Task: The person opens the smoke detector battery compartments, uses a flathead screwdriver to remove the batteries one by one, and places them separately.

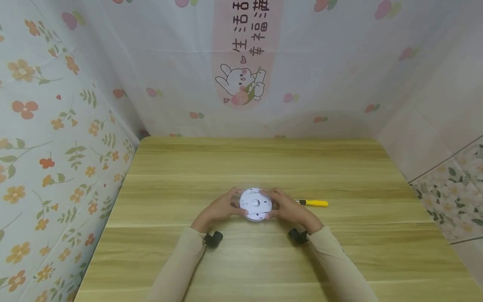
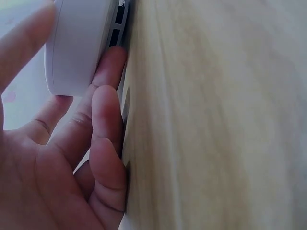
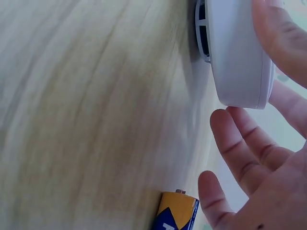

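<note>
A round white device that looks like a smoke detector (image 1: 255, 204) is held between both hands, its flat printed back facing up. My left hand (image 1: 222, 206) grips its left side, thumb at the near edge. On the opposite side my right hand (image 1: 288, 207) grips it likewise. In the left wrist view fingers reach under the detector (image 2: 76, 48) close to the tabletop. The right wrist view shows dark vent slots on the underside of the detector (image 3: 237, 52). Below those fingers lies an orange and blue battery (image 3: 175, 211), which I cannot make out in the head view.
A yellow-handled screwdriver (image 1: 315, 203) lies on the table just right of my right hand, its shaft tip hidden. The wood-grain table (image 1: 256, 159) ends at a printed white curtain (image 1: 170, 105) behind. A floral curtain (image 1: 56, 167) hangs along the left side.
</note>
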Action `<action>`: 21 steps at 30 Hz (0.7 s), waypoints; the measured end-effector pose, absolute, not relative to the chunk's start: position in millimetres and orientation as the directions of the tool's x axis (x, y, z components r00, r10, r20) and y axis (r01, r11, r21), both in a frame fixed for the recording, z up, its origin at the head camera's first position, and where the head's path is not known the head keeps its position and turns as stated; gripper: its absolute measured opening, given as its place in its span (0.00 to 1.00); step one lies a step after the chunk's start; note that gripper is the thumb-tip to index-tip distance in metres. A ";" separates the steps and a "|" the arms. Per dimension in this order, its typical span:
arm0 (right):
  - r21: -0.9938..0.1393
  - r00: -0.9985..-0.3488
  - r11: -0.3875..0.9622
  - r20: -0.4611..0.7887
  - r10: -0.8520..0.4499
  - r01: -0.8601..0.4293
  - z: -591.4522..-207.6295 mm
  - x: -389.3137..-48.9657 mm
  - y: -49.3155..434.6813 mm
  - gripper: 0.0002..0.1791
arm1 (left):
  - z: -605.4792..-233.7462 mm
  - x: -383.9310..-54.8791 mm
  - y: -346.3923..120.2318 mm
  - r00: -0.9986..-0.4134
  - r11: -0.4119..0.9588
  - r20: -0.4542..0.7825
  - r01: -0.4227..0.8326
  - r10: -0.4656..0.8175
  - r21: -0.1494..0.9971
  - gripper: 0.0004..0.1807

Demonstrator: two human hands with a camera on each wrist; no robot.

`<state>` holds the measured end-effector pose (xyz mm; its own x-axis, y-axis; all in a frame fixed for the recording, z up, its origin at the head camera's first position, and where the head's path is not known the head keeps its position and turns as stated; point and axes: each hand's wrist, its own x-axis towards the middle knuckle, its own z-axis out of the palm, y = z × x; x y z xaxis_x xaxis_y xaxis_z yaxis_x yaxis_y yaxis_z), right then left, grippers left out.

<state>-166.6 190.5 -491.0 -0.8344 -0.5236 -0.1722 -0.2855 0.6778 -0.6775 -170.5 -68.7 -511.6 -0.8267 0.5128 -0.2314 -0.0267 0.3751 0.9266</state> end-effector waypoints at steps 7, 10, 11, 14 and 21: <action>-0.676 -0.848 0.672 -0.128 -0.514 -0.305 -492.7 -165.8 189.8 0.42 | -513.4 -171.3 -69.4 -0.830 0.359 -0.242 -0.055 0.502 0.932 0.27; -0.656 -0.857 0.680 -0.099 -0.506 -0.326 -493.1 -165.4 189.7 0.40 | -511.7 -170.6 -68.6 -0.841 0.366 -0.261 -0.081 0.474 0.927 0.23; -0.654 -0.860 0.680 -0.088 -0.503 -0.331 -493.1 -165.3 189.5 0.40 | -511.0 -170.3 -68.4 -0.845 0.368 -0.265 -0.088 0.464 0.926 0.22; -0.634 -0.865 0.683 -0.043 -0.500 -0.363 -494.1 -165.0 189.3 0.38 | -510.2 -170.2 -67.9 -0.852 0.364 -0.267 -0.098 0.450 0.926 0.19; -0.631 -0.868 0.674 -0.002 -0.497 -0.385 -498.9 -163.6 189.1 0.37 | -510.5 -170.1 -68.5 -0.851 0.358 -0.269 -0.103 0.452 0.928 0.19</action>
